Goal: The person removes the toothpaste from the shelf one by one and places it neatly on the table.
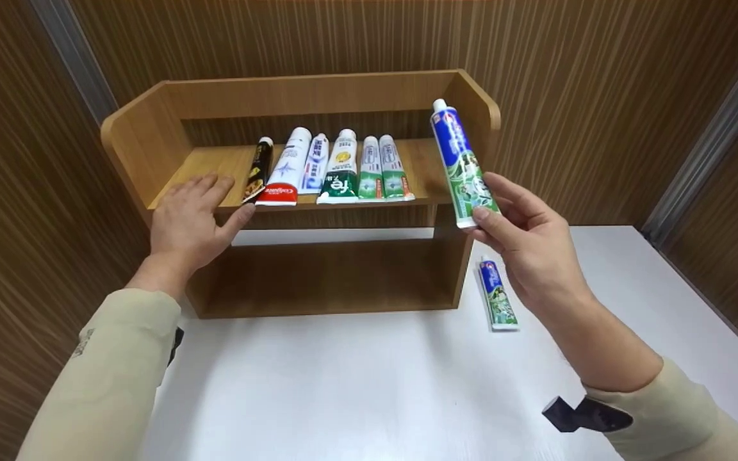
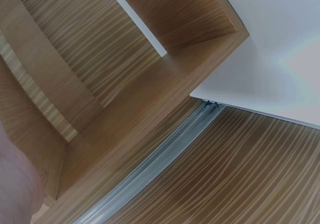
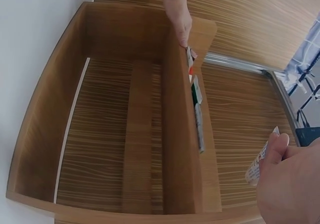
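Observation:
My right hand (image 1: 535, 243) pinches the bottom end of a blue and green toothpaste tube (image 1: 462, 166), raised cap-up before the right end of the wooden shelf (image 1: 209, 168). In the right wrist view, part of that tube (image 3: 255, 171) shows beyond the right hand (image 3: 287, 181). My left hand (image 1: 189, 221) rests at the shelf's front left with fingers extended, its thumb by the lower end of a black toothpaste tube (image 1: 259, 169). To the right lie a white and red tube (image 1: 287, 166), a white and blue tube (image 1: 315, 165), a white and green tube (image 1: 341, 169) and two matching slim tubes (image 1: 371, 169).
A second blue and green tube (image 1: 498, 294) lies on the white table (image 1: 318, 384) right of the shelf unit. Below the upper shelf is an open lower compartment (image 1: 337, 275). Wood-grained walls (image 1: 599, 115) stand behind and at both sides.

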### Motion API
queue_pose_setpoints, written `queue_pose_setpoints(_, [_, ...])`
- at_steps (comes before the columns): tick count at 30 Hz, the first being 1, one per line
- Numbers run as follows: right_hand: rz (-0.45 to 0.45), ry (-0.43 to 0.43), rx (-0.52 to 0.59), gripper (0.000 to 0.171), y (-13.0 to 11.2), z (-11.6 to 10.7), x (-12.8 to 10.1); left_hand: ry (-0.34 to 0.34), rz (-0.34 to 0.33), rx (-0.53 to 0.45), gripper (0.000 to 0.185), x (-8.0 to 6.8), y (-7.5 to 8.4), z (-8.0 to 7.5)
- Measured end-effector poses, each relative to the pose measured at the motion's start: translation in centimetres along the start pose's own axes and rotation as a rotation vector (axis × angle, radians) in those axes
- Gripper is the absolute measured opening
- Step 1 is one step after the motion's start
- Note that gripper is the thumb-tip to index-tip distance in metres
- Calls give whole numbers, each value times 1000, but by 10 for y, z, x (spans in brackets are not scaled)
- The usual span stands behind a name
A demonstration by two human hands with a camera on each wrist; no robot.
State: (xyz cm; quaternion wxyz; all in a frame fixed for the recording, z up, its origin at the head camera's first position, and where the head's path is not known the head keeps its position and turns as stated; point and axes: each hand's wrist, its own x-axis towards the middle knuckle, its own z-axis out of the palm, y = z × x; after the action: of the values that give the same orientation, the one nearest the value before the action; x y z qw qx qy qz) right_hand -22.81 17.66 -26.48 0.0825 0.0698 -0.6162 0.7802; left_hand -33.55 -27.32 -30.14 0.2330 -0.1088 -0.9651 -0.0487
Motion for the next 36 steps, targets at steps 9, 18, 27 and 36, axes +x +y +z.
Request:
queue_pose_setpoints(9, [-56, -1, 55, 64, -13, -13, -6, -3, 0, -2, 85, 1, 0, 0])
queue_pose_setpoints(18, [-125, 6, 128, 62, -23, -28, -7, 2, -8, -5, 86, 0, 0, 0])
queue_pose_setpoints(27, [-153, 46, 189, 59, -24, -46, -6, -15, -20, -12, 85, 0, 1, 0])
queue_pose_setpoints(36, [-155, 70, 229, 56, -23, -67, -6, -11, -10, -12, 86, 1, 0, -1])
